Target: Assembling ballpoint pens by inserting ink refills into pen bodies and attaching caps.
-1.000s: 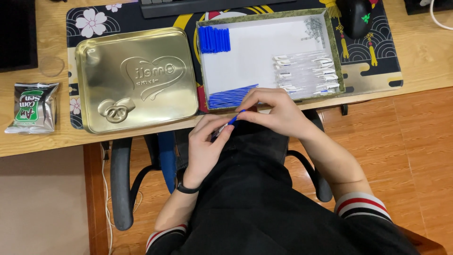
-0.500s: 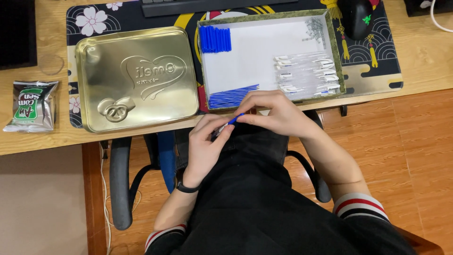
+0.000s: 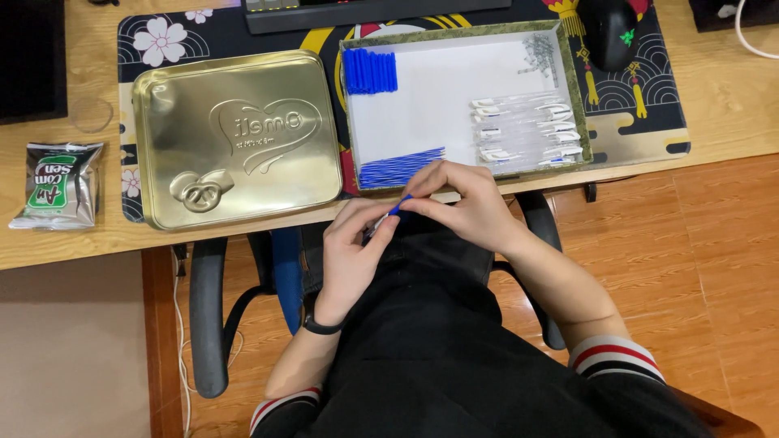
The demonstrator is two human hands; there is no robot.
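Observation:
Both hands meet just below the desk edge, over my lap. My right hand (image 3: 459, 203) pinches the blue end of a thin pen part (image 3: 399, 206), and my left hand (image 3: 353, 247) grips its pale other end. Directly above them on the desk lies a shallow white-lined tray (image 3: 454, 97). In it are a stack of blue caps (image 3: 369, 71) at the top left, a row of thin blue refills (image 3: 401, 167) along the bottom edge, clear pen barrels (image 3: 526, 130) at the right and small metal springs (image 3: 540, 53) in the top right corner.
A gold embossed tin lid (image 3: 235, 138) lies left of the tray on a dark patterned desk mat (image 3: 162, 36). A green snack packet (image 3: 57, 185) sits at the far left. A keyboard (image 3: 365, 10) and black mouse (image 3: 613, 32) lie at the back. Chair armrests (image 3: 209, 316) flank my lap.
Both hands have stayed in the same place at the desk edge, with only slight finger movement on the blue part.

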